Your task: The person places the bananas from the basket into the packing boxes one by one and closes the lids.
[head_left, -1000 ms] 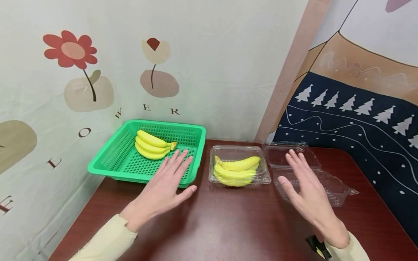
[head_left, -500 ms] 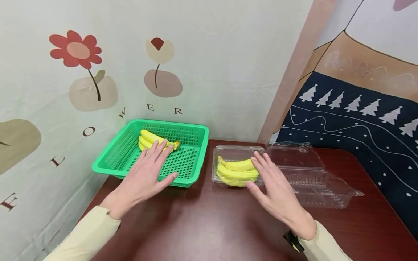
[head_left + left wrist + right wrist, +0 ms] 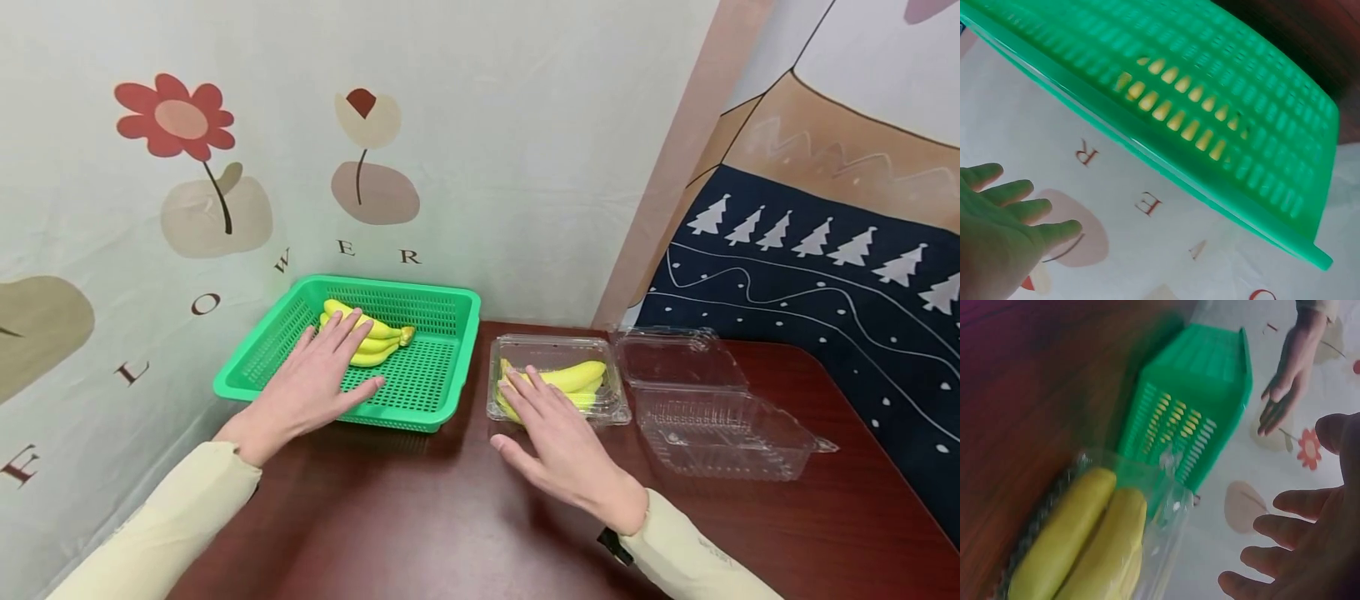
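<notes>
Both unclenched, our left hand (image 3: 309, 383) hovers nearer the left bananas (image 3: 378, 343), right hand (image 3: 558, 446) the right bananas (image 3: 579, 377), all stretching left-to-right.

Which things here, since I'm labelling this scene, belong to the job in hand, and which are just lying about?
Likely the job, nearest left hand or right hand:
green basket
basket bananas
clear box
boxed bananas

Likely just about:
open clear container (possibly needed later)
table
printed backdrop
</notes>
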`<state>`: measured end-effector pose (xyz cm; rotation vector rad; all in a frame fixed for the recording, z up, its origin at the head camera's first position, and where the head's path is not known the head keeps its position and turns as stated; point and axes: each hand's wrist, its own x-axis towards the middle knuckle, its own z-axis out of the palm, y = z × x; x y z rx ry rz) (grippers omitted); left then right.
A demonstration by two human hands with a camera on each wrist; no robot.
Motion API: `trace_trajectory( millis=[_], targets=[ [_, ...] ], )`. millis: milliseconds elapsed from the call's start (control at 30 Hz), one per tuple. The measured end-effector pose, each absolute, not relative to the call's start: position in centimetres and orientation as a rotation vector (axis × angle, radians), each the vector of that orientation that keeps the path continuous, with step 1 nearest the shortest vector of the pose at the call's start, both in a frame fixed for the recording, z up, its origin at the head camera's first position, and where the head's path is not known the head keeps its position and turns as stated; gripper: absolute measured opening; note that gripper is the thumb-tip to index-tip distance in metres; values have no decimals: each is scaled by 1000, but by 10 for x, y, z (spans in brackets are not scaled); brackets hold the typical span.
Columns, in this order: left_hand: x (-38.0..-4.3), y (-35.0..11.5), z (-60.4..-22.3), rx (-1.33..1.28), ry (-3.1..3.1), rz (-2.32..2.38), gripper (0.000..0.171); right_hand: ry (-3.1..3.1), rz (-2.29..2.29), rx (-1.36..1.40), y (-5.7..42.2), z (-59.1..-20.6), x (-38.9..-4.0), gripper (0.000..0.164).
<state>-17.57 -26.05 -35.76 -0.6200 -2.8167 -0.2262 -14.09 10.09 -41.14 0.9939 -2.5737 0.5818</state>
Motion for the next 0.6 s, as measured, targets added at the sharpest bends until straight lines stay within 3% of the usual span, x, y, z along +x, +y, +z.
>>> trace_trajectory(
  millis=[600],
  targets=[
    [-231, -279, -351, -976, -2789, -7, 76, -2647, 455, 1185, 54, -429, -147, 69]
  ],
)
